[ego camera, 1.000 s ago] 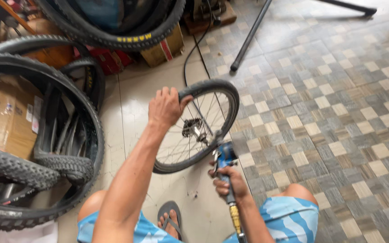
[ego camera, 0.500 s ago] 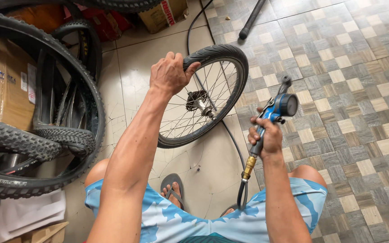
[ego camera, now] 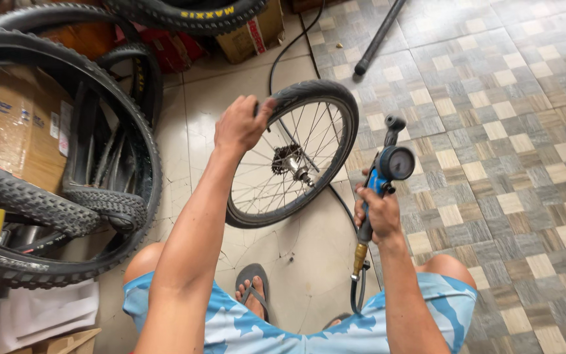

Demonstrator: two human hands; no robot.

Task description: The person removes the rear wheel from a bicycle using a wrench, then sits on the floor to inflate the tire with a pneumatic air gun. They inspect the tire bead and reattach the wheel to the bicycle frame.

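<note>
A small spoked bicycle wheel (ego camera: pixel 296 157) with a black tyre stands upright on the floor in front of me. My left hand (ego camera: pixel 242 123) grips the top of its tyre. My right hand (ego camera: pixel 376 211) holds a blue air inflator gun (ego camera: pixel 388 172) with a round pressure gauge, raised to the right of the wheel and clear of it. A black hose (ego camera: pixel 356 288) hangs from the gun's brass fitting down toward my knees.
Large knobby tyres (ego camera: pixel 54 196) lean stacked at the left over cardboard boxes (ego camera: pixel 14 124). Another tyre (ego camera: pixel 191 14) and boxes lie at the top. A black pole (ego camera: pixel 378 36) slants across the tiled floor. My sandalled foot (ego camera: pixel 251 295) rests below the wheel.
My right hand has lifted the inflator gun from low beside the wheel up to its right side. My left hand has kept its grip on the tyre; the view has moved closer.
</note>
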